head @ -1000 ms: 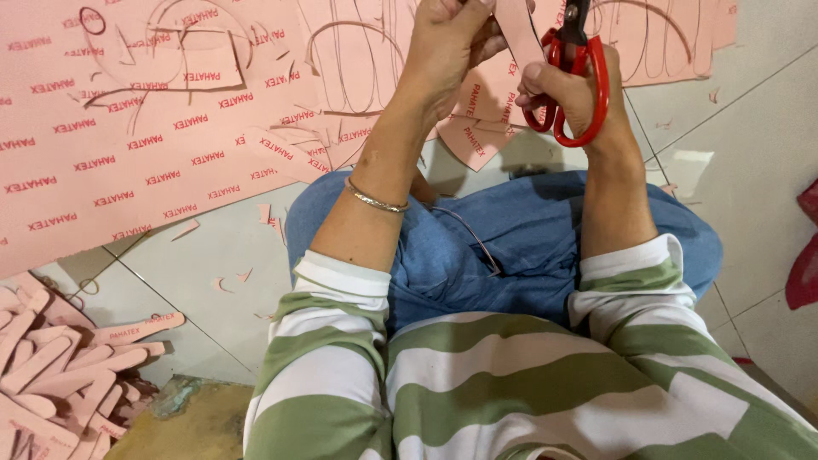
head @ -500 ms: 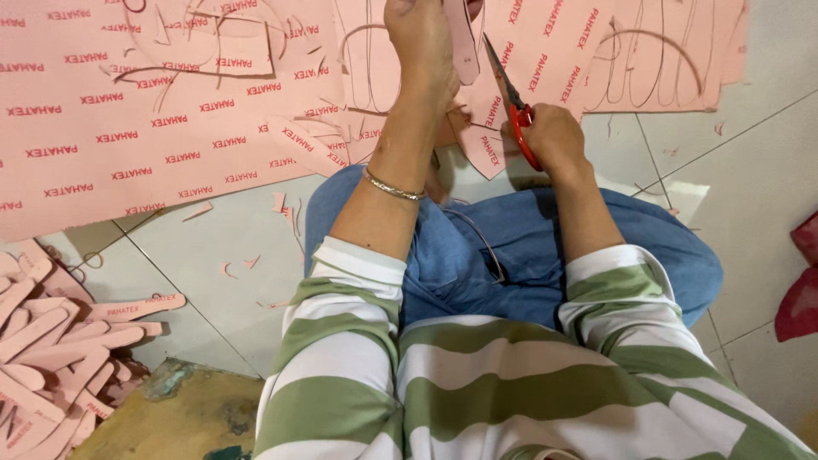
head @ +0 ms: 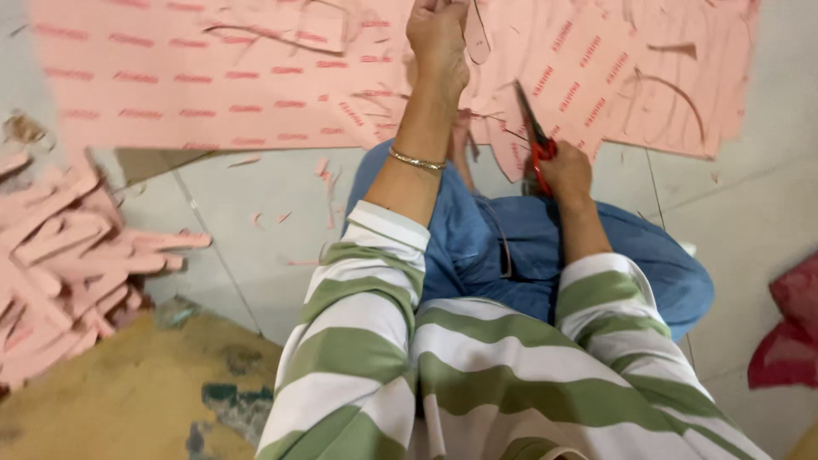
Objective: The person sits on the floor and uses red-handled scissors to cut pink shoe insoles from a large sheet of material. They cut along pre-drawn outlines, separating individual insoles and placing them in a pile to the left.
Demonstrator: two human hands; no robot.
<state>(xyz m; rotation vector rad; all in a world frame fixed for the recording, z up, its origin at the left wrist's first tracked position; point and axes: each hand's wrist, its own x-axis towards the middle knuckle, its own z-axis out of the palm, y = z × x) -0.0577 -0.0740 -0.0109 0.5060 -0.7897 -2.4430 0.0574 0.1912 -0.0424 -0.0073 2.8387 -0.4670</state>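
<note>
A large pink sheet [head: 213, 77] with red printed marks and drawn outlines lies spread on the tiled floor. My left hand [head: 436, 38] grips a narrow pink cut piece [head: 477, 34] at the top of the view, lifted off the sheet; a thin bracelet [head: 416, 160] circles that wrist. My right hand [head: 567, 175] holds red-handled scissors [head: 535, 136], whose dark blades point up into the sheet's edge. Both arms wear green and white striped sleeves, and blue trousers lie below them.
A heap of pink cut strips [head: 60, 255] lies at the left. Small pink scraps [head: 324, 170] dot the tiles. A yellow-brown mat [head: 128, 392] is at the lower left. A red cloth or bag [head: 788, 332] sits at the right edge.
My right hand with the scissors has dropped lower and its blades now point upward. My left hand stays raised with the pink piece. The view has tilted down and shifted right.
</note>
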